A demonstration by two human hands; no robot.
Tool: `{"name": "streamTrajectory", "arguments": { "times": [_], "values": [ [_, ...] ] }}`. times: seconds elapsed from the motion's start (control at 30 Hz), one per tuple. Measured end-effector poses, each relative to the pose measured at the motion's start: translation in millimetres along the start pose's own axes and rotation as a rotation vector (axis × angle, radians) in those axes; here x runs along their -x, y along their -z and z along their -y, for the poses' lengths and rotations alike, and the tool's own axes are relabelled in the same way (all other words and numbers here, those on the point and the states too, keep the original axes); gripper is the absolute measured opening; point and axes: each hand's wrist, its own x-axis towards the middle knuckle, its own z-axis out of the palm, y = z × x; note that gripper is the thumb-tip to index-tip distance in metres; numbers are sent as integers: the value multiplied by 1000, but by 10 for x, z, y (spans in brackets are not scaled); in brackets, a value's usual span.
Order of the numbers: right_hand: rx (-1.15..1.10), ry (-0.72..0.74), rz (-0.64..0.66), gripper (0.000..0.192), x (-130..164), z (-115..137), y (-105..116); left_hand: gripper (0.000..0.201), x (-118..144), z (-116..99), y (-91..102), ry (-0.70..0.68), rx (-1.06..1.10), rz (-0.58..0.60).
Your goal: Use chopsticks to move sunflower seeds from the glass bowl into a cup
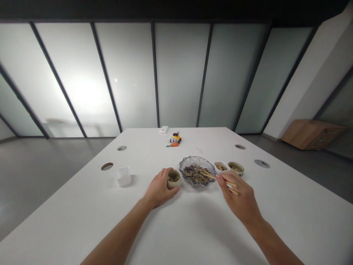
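Note:
My left hand (161, 187) is wrapped round a small beige cup (170, 185) on the table, with some dark dried pieces inside. Just right of that cup stands a scalloped glass bowl (184, 176) holding a heap of dried brown strips (197, 173), perhaps sunflower seeds; their kind is too small to tell. In my right hand (238, 195) is a pair of wooden chopsticks (211, 176), their tips down among the strips. Beyond the right hand sit a white dish (226, 169) with pale brown pieces and a second beige cup (241, 172), also partly filled.
A translucent plastic container (122, 179) stands left on the white table (176, 235). Farther back are a yellow toy vehicle (175, 138), a toy carrot (174, 145) and a white box-shaped device (163, 129). Round cable holes (107, 166) mark both table sides.

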Motion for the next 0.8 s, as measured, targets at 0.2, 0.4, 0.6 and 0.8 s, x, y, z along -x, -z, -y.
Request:
{"name": "streamTrajectory", "arguments": {
  "times": [0.2,0.4,0.6,0.8],
  "values": [
    [-8,1,35,17,-4,14,1,66,-1,-3,5,2,1,-1],
    [-20,-24,99,18,17,-37,-8,66,-3,17,-19,-1,-3,-3],
    [-36,-28,91,21,20,-41,-13,66,-6,19,-31,-1,-2,-2],
    [-74,-58,14,13,0,-4,-3,66,-3,25,-31,5,-2,-4]
  ]
}}
